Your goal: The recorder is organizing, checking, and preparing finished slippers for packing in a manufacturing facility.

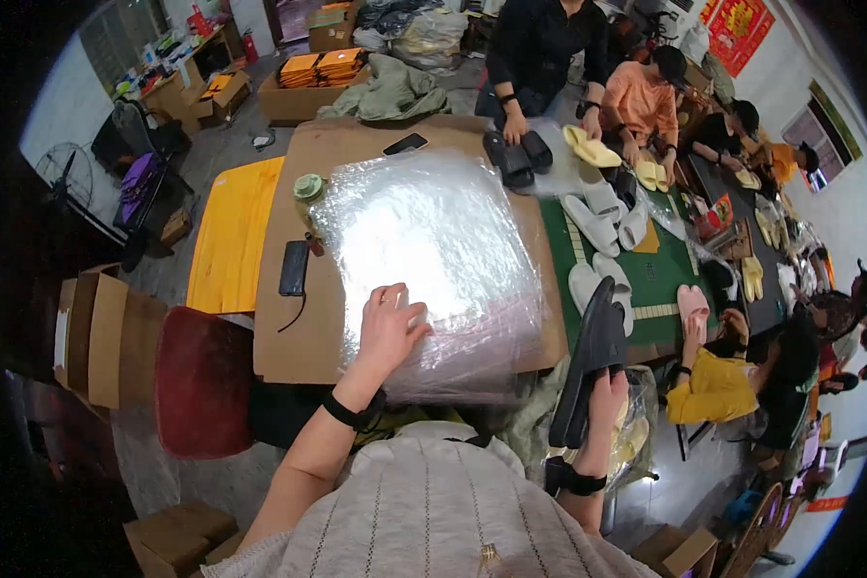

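Observation:
My left hand (387, 329) rests on a stack of clear plastic bags (433, 231) at its near edge, with fingers bent and apart. Light glares off the plastic. In my right hand (607, 403) is a pair of black slippers (588, 352), held upright just past the table's right corner, soles facing outward. The stack lies on a cardboard-covered table (308, 356). Beside it, to the right, white slippers (592, 226) lie on a green mat (660, 279).
A jar (308, 188), a black power bank (294, 268) with a cable, and a phone (405, 144) lie around the bags. A red chair (200, 380) and yellow stool (233, 236) stand left. Co-workers handle slippers at right; one across holds a yellow slipper (591, 146).

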A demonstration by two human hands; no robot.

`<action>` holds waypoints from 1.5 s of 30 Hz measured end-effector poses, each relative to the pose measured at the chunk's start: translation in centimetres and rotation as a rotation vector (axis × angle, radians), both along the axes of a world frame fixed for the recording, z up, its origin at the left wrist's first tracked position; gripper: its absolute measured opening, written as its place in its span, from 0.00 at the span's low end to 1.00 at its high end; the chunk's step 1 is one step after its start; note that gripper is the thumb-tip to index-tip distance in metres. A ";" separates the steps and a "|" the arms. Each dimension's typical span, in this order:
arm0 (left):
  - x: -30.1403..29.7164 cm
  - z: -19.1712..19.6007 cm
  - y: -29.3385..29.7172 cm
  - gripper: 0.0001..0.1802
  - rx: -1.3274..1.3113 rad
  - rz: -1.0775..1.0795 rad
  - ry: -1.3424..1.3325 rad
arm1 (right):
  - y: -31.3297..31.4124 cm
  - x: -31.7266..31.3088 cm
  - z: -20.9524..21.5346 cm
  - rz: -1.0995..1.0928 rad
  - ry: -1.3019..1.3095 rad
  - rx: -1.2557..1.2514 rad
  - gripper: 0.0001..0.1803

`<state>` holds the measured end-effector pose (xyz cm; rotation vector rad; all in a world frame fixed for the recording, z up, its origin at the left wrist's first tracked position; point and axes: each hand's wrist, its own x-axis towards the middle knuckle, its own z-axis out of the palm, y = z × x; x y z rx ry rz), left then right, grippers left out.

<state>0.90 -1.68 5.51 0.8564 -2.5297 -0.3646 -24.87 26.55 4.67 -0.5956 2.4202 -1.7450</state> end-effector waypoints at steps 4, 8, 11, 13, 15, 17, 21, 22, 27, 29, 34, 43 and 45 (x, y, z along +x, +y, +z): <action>-1.3 1.3 1.1 0.25 -0.075 -0.003 -0.029 | 1.3 0.8 0.0 0.014 -0.062 -0.049 0.09; -2.4 1.3 1.0 0.23 0.188 -0.021 0.014 | 1.8 0.5 -2.3 0.064 -0.041 -0.005 0.09; -2.7 1.4 0.2 0.23 0.129 0.004 0.058 | 0.1 1.9 -0.8 0.069 0.027 0.017 0.09; -3.0 1.4 -0.3 0.20 0.015 0.011 0.086 | 0.1 1.9 -1.3 0.141 0.081 0.053 0.12; -2.9 1.1 -0.7 0.19 0.101 0.007 0.033 | -0.3 2.4 -0.9 0.183 0.113 0.072 0.12; -2.8 0.9 -1.0 0.13 0.214 0.027 -0.009 | -1.2 3.6 0.7 0.250 0.093 0.009 0.13; -2.3 1.3 -0.2 0.10 0.222 0.027 -0.037 | -2.0 4.7 3.0 0.372 -0.047 0.097 0.15; -2.2 1.5 0.0 0.08 0.234 0.018 -0.013 | -1.9 4.4 2.9 0.369 -0.044 0.099 0.15; -2.6 2.2 0.2 0.07 0.378 0.070 0.074 | -3.0 4.3 3.5 0.667 0.102 0.078 0.17; -2.6 2.7 0.2 0.07 0.404 0.106 0.170 | -3.7 5.1 5.1 0.706 0.086 0.155 0.13; -2.4 4.6 0.8 0.06 0.281 -0.031 0.268 | -5.0 6.0 5.5 0.662 0.322 0.467 0.18; -2.0 6.7 3.4 0.10 -0.003 -0.360 0.368 | -9.6 7.4 4.3 0.597 0.344 0.466 0.17; -1.8 6.6 3.6 0.09 0.086 -0.439 0.405 | -10.9 7.7 3.8 0.509 0.343 0.417 0.17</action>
